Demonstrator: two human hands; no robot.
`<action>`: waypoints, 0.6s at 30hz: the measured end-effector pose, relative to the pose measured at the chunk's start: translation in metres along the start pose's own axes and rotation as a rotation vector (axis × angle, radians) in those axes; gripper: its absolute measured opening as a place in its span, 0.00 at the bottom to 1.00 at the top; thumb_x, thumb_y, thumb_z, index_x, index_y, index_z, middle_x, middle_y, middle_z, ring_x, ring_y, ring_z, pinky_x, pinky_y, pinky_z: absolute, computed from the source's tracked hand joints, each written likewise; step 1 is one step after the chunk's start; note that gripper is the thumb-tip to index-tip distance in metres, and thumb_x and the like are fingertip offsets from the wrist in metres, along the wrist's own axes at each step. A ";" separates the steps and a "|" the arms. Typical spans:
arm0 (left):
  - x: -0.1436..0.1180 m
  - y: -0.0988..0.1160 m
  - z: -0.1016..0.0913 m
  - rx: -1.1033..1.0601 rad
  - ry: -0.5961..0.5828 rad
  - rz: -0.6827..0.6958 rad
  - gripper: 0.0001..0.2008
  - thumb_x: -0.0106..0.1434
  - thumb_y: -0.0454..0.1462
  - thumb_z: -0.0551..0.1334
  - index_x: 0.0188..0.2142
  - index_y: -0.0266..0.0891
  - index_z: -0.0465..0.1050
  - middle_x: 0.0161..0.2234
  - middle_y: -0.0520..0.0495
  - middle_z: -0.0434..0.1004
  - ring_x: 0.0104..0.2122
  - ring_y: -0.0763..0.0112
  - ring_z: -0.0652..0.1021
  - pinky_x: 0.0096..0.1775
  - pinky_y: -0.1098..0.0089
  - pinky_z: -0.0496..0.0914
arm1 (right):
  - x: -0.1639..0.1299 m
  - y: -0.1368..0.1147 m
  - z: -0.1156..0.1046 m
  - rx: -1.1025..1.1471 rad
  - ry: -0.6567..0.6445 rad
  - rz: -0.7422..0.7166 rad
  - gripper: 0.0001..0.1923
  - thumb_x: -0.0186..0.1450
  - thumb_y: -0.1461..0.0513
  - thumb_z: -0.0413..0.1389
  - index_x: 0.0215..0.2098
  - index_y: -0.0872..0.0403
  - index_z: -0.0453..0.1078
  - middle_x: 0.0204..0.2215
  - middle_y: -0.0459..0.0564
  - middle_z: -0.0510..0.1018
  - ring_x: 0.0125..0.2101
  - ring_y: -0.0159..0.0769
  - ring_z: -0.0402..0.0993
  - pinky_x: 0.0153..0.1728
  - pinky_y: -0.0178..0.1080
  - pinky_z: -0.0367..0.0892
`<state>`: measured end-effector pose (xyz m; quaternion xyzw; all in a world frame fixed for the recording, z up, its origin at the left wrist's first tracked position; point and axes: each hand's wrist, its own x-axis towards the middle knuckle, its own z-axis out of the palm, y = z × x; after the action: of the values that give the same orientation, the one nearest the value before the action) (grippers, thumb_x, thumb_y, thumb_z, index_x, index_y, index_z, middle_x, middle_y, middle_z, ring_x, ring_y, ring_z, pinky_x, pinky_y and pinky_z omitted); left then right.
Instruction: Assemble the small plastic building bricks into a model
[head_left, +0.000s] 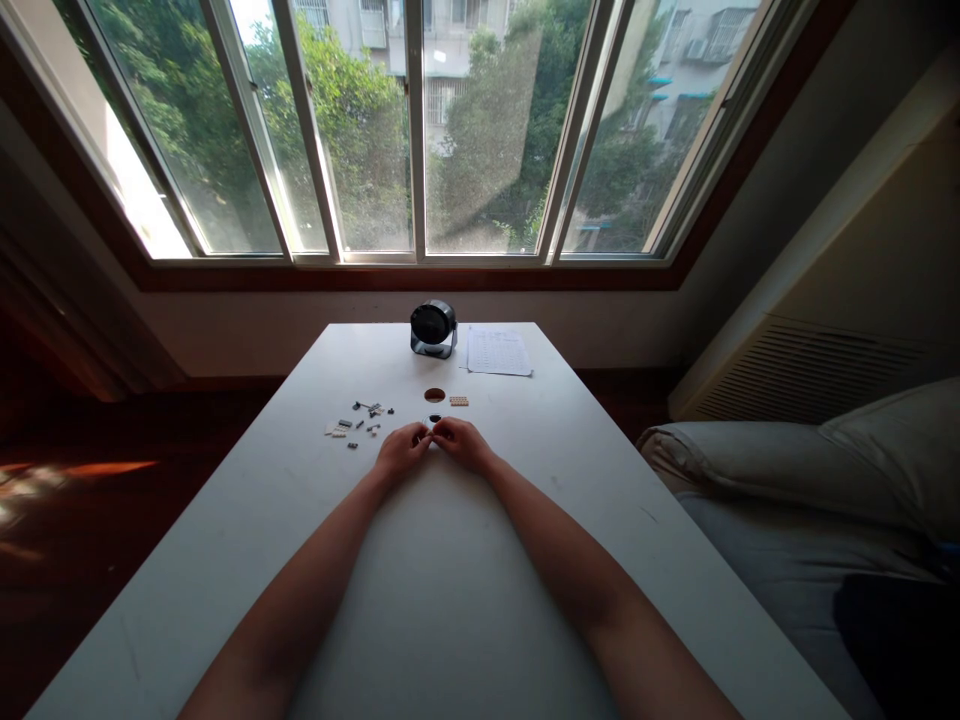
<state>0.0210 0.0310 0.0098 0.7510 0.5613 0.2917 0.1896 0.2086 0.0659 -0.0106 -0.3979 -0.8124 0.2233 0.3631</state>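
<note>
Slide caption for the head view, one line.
Left hand and right hand close together over a white table, small loose parts at left, a round black device and a printed sheet beyond.

Wide window (415, 130) beyond a white table (442, 570), sunlight (45, 490) across dark reddish floor (75, 560).

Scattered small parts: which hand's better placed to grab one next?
Probably the left hand: it's nearer the small parts, which lie on its side; the right hand is farther across. Can't tell whether left holds anything.

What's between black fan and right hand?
Head view: brown oval (disc or hole, unclear), tan studded piece beside it, dark-centred ring nearer the right hand.
</note>
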 end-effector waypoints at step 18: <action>-0.001 0.001 -0.001 0.012 -0.008 -0.001 0.12 0.64 0.43 0.57 0.39 0.43 0.76 0.34 0.48 0.79 0.34 0.68 0.75 0.36 0.71 0.65 | 0.000 0.000 -0.001 0.006 -0.012 -0.011 0.06 0.63 0.59 0.59 0.37 0.53 0.74 0.31 0.47 0.76 0.30 0.32 0.68 0.34 0.33 0.62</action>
<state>0.0210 0.0300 0.0113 0.7529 0.5626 0.2852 0.1877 0.2089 0.0659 -0.0098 -0.3911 -0.8159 0.2263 0.3608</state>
